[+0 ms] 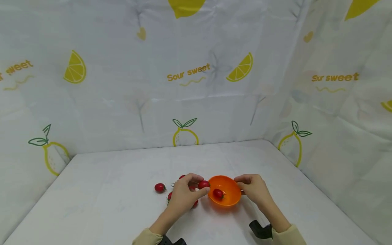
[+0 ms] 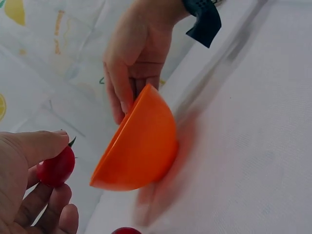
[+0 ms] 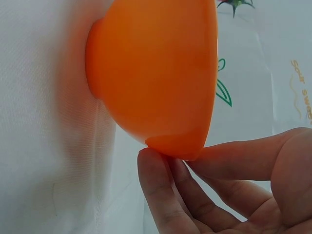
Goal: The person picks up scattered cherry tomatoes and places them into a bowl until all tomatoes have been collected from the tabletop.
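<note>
My left hand (image 1: 183, 195) pinches a red cherry tomato (image 2: 56, 166) between thumb and fingers, beside the left rim of an orange bowl (image 1: 230, 200). Inside the bowl lies one cherry tomato (image 1: 218, 194) with a green stem. On the bowl's right side, my right hand (image 1: 255, 189) grips the rim between thumb and fingers, as the right wrist view shows up close. Several more cherry tomatoes lie around and under the left hand, partly hidden by it. One loose cherry tomato (image 1: 160, 188) sits apart to their left.
A white table (image 1: 116, 190) carries everything. Behind it and along the right side hang white sheets (image 1: 122, 85) printed with lemons and lettering. Dark straps (image 1: 260, 230) are on both wrists, near the sleeves.
</note>
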Tool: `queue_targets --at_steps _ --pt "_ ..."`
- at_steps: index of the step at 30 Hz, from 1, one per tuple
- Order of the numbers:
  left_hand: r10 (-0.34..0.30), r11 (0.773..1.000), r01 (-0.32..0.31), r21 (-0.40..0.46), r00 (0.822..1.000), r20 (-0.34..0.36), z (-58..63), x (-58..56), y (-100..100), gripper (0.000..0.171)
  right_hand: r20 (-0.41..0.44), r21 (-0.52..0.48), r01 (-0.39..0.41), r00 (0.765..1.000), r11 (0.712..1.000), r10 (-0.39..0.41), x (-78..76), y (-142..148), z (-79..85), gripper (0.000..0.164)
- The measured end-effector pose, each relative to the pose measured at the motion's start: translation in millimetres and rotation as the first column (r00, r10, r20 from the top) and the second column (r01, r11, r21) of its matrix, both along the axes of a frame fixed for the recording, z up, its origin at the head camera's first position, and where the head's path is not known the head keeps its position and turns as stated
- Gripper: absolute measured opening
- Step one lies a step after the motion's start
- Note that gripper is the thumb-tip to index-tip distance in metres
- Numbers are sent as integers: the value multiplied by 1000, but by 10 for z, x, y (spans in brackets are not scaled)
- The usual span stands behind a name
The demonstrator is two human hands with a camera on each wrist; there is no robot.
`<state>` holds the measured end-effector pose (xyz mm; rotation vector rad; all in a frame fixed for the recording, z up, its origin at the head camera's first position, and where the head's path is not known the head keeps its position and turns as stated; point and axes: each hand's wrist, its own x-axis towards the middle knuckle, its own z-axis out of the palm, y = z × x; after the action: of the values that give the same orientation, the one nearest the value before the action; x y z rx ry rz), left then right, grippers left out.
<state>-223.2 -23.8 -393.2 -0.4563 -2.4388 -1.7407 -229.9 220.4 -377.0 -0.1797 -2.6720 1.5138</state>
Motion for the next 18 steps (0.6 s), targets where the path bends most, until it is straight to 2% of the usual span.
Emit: queue_targets --at_steps 11,18 --pt "-31 999 31 24 999 -10 -103 -68 194 34 0 3 5 1000 1000 -5 1 -1 -11 16" --pt "-51 998 51 36 999 0 -94 -67 209 30 -2 1 2 1000 1000 -2 1 -5 1 17"
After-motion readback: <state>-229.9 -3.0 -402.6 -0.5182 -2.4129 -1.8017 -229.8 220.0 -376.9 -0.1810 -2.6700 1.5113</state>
